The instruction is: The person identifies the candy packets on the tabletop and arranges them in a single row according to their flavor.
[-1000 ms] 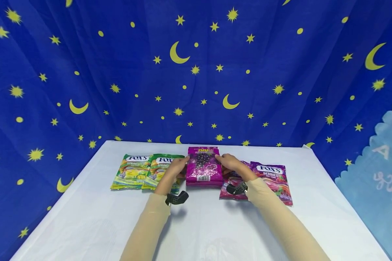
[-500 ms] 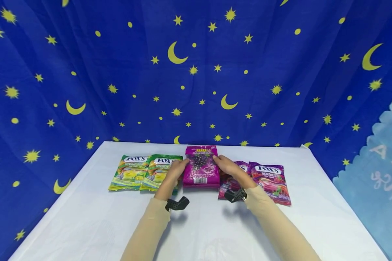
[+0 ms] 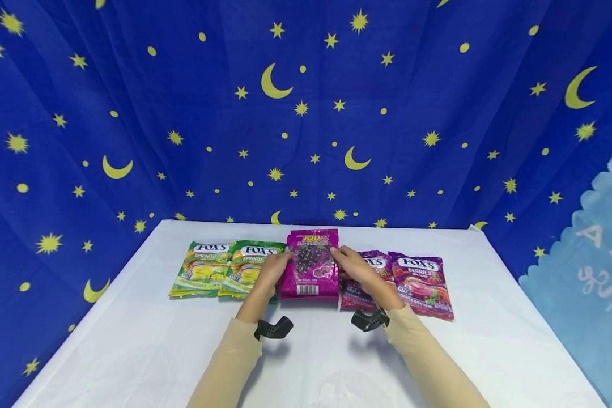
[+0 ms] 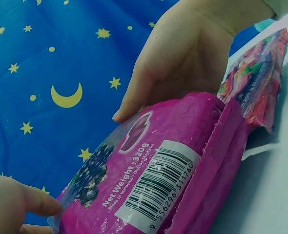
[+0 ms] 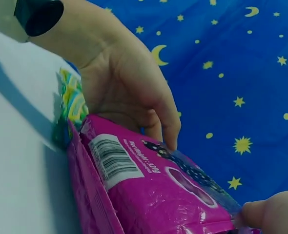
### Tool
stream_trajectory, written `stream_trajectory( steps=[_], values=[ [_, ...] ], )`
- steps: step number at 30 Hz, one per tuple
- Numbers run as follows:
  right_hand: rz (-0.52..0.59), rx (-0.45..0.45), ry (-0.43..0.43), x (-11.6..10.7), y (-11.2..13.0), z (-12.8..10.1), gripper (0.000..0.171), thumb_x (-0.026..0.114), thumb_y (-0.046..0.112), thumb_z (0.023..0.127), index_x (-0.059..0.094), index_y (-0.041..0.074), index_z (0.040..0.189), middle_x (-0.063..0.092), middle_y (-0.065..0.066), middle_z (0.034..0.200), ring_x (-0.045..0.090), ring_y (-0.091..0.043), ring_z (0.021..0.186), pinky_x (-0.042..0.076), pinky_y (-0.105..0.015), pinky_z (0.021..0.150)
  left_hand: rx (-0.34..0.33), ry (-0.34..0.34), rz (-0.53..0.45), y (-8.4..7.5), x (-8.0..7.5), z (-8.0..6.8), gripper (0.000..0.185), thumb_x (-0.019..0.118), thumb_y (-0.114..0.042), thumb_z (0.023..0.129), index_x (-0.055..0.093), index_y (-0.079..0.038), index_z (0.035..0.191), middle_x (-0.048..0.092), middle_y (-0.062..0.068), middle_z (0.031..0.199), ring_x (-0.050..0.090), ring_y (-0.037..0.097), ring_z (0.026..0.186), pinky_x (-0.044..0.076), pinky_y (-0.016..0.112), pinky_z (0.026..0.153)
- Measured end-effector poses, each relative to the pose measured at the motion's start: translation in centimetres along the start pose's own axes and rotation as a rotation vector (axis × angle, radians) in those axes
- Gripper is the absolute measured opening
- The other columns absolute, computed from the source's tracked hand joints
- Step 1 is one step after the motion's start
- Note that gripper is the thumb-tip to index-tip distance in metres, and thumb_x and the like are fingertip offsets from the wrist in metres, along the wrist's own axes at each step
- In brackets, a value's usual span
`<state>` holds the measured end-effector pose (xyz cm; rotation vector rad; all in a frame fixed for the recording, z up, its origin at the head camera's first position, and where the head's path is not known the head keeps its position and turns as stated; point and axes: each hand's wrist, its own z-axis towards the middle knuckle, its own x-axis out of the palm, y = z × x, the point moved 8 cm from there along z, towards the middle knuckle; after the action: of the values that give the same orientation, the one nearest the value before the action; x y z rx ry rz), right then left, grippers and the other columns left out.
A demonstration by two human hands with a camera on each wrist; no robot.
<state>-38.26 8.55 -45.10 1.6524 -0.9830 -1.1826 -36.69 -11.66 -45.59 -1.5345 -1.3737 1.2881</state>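
Observation:
In the head view, a magenta candy bag (image 3: 313, 269) with dark berries and a barcode stands tilted at the middle of the table. A second magenta edge shows behind its top. My left hand (image 3: 271, 272) grips its left side, and my right hand (image 3: 354, 266) grips the right side, thumbs on the front. The left wrist view has the bag (image 4: 139, 170) between my left hand (image 4: 17, 204) and right hand (image 4: 183, 53). From the right wrist, my right hand (image 5: 278, 212) pinches the bag's near side; fingers behind it are hidden.
Two green-yellow Fox's candy bags (image 3: 201, 272) overlap on the left of the white table (image 3: 306, 362). Right of the magenta bag lie two purple-red Fox's berries bags (image 3: 422, 283), one partly behind my right hand. A blue star-patterned curtain (image 3: 306, 124) hangs behind.
Both hands have brought the magenta bag a little nearer to me and slightly left, and its front has turned a bit. The Fox's bags have stayed in place.

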Motion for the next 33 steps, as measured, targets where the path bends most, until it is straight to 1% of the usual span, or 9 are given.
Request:
stream_trajectory(
  steps=[3,9,12,15,18,21,24,29,33],
  values=[
    [0.076,0.003,0.013,0.2,-0.2,-0.4,0.033,0.043,0.034,0.104,0.051,0.002,0.106,0.055,-0.008,0.092,0.056,-0.016,0.079,0.054,-0.031,0.074,0.013,-0.009,-0.002,0.1,-0.2,-0.4,0.049,0.051,-0.027,0.097,0.052,0.006,0.133,0.051,0.024,0.134,0.048,0.037,0.122,0.040,0.050,0.102],
    [0.139,-0.020,-0.006,0.2,-0.5,-1.2,0.032,0.050,0.033,0.102,0.053,0.001,0.106,0.054,-0.009,0.098,0.059,-0.017,0.085,0.055,-0.031,0.076,0.035,0.011,-0.031,0.1,-0.2,-1.4,0.046,0.050,-0.025,0.098,0.054,0.006,0.131,0.053,0.023,0.132,0.050,0.036,0.119,0.042,0.048,0.100],
    [0.203,0.007,-0.012,0.1,-0.7,-1.6,0.029,0.057,0.031,0.098,0.052,0.002,0.104,0.056,-0.009,0.103,0.061,-0.017,0.088,0.055,-0.030,0.077,0.040,0.016,-0.025,0.0,-0.3,-1.9,0.047,0.051,-0.026,0.097,0.054,0.006,0.131,0.053,0.023,0.133,0.049,0.036,0.120,0.041,0.049,0.101],
    [0.283,0.023,0.009,0.1,-0.6,-2.2,0.028,0.062,0.027,0.094,0.050,0.003,0.103,0.057,-0.011,0.105,0.062,-0.018,0.088,0.055,-0.030,0.077,0.044,0.010,-0.023,-0.2,-0.5,-2.3,0.048,0.053,-0.028,0.097,0.055,0.006,0.130,0.052,0.022,0.134,0.048,0.036,0.122,0.038,0.050,0.103],
    [0.348,0.026,0.028,0.0,-0.3,-2.7,0.028,0.066,0.023,0.091,0.049,0.004,0.100,0.059,-0.011,0.102,0.064,-0.018,0.084,0.056,-0.031,0.076,0.043,0.011,-0.041,-0.4,-0.6,-2.7,0.048,0.055,-0.030,0.096,0.057,0.004,0.129,0.053,0.021,0.133,0.049,0.034,0.120,0.041,0.049,0.100],
    [0.394,0.024,0.027,-0.3,-0.3,-3.1,0.027,0.069,0.022,0.089,0.050,0.005,0.097,0.060,-0.009,0.098,0.064,-0.019,0.082,0.056,-0.032,0.076,0.042,0.028,-0.079,-0.7,-0.6,-3.1,0.047,0.057,-0.031,0.095,0.058,0.001,0.129,0.055,0.017,0.132,0.053,0.031,0.115,0.048,0.043,0.092],
    [0.435,0.025,0.003,-0.9,-0.6,-3.5,0.024,0.070,0.020,0.087,0.051,0.007,0.096,0.060,-0.008,0.099,0.062,-0.019,0.083,0.055,-0.033,0.075,0.055,0.047,-0.115,-1.0,-0.5,-3.7,0.048,0.061,-0.031,0.093,0.058,-0.002,0.132,0.055,0.015,0.131,0.054,0.029,0.112,0.053,0.037,0.083],
    [0.501,0.031,-0.014,-1.6,-0.8,-3.9,0.029,0.069,0.017,0.086,0.049,0.005,0.104,0.058,-0.006,0.098,0.060,-0.016,0.079,0.053,-0.031,0.071,0.097,0.078,-0.165,-1.7,-0.2,-4.4,0.053,0.066,-0.033,0.091,0.056,-0.003,0.133,0.056,0.014,0.129,0.054,0.030,0.114,0.054,0.036,0.083],
    [0.540,0.031,-0.025,-1.9,-0.6,-4.4,0.029,0.069,0.014,0.085,0.048,0.006,0.102,0.057,0.000,0.085,0.054,-0.010,0.068,0.052,-0.029,0.069,0.113,0.073,-0.200,-1.9,-0.2,-4.7,0.054,0.068,-0.039,0.090,0.059,-0.005,0.130,0.058,0.012,0.125,0.056,0.028,0.108,0.054,0.034,0.080]
  ],
)
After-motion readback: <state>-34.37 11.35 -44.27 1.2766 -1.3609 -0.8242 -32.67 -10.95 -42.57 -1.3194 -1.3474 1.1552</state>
